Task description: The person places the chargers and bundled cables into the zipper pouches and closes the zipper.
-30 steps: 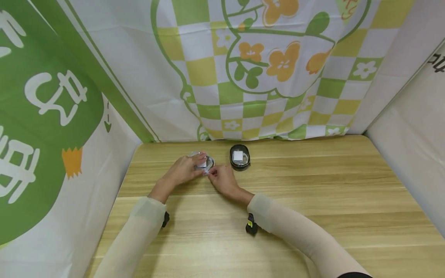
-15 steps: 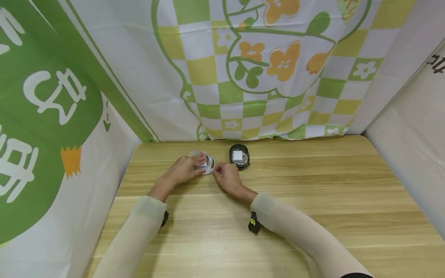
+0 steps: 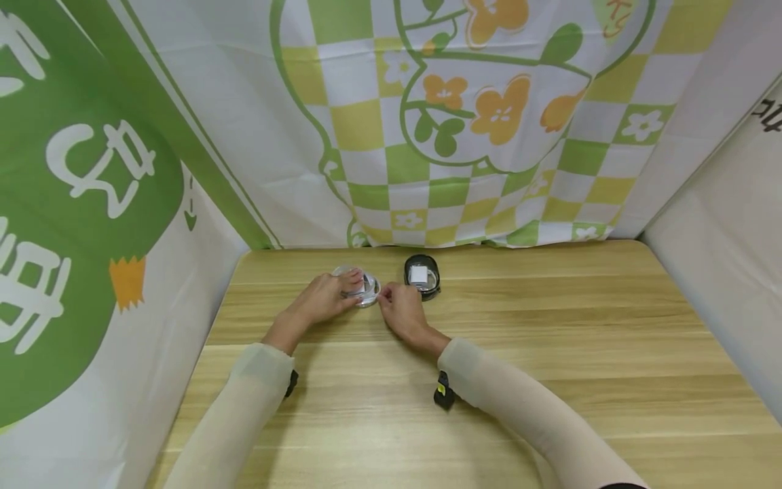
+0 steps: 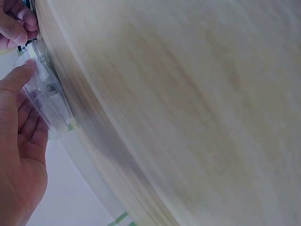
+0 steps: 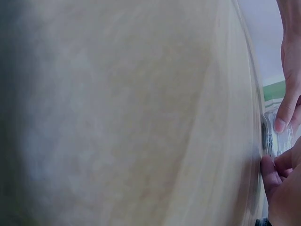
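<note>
On the table's far side a small clear plastic case (image 3: 369, 288), with a whitish block and what looks like a coiled cable inside, lies under my left hand (image 3: 326, 297). In the left wrist view, that hand's thumb rests across the case (image 4: 52, 101) and its fingers curl along the other side, gripping it. My right hand (image 3: 404, 315) has its thumb and forefinger together at the case's right edge, pinching there. What lies between those fingertips is too small to tell. In the right wrist view, both hands meet at the case (image 5: 281, 142).
Just right of the clear case stands a dark oval case (image 3: 421, 259) holding a white charger block (image 3: 418, 274) and a cable; my right hand is close to it. Patterned cloth (image 3: 391, 170) hangs behind the wooden table (image 3: 550, 339) and along both sides.
My right fingertips have moved from the clear case's near edge round to its right edge, rightward and slightly away from me. The left hand stays on the case.
</note>
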`<state>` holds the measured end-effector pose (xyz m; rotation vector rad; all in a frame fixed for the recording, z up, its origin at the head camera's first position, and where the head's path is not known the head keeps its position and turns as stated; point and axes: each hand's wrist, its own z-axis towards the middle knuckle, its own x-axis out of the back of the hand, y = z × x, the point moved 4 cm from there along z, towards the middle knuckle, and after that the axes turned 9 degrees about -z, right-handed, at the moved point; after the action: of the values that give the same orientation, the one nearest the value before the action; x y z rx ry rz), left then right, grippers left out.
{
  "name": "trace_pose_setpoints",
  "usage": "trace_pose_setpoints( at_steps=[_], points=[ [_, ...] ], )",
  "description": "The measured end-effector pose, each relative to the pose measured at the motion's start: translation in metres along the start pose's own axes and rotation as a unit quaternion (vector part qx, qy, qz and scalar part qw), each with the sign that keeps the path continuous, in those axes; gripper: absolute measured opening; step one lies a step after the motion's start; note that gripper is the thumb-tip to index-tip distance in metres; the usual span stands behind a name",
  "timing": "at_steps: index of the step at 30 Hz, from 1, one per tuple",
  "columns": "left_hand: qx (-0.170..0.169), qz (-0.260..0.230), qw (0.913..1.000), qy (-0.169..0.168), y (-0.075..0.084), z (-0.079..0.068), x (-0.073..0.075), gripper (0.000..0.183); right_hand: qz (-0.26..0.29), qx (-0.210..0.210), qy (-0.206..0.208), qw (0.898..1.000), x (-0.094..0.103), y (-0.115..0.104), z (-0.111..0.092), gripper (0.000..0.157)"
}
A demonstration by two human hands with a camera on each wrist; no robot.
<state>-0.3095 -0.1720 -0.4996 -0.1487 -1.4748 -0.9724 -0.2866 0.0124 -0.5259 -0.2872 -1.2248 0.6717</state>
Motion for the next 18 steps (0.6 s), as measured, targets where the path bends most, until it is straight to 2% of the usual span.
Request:
trace_pose_setpoints(
  at_steps=[9, 14, 18],
  points=[
    [0.005, -0.028, 0.9996, -0.002, -0.002, -0.002, -0.001, 0.049, 0.056, 0.031, -0.011, 0.998, -0.006, 0.003, 0.000, 0.009],
    [0.006, -0.026, 0.9996, -0.001, 0.002, -0.003, 0.000, 0.053, 0.073, 0.031, -0.027, 0.996, -0.006, -0.004, -0.003, 0.008],
    [-0.001, -0.013, 0.9998, 0.014, 0.006, -0.004, 0.002, 0.057, 0.069, 0.033, -0.041, 0.996, -0.008, -0.008, -0.005, 0.008]
  ],
)
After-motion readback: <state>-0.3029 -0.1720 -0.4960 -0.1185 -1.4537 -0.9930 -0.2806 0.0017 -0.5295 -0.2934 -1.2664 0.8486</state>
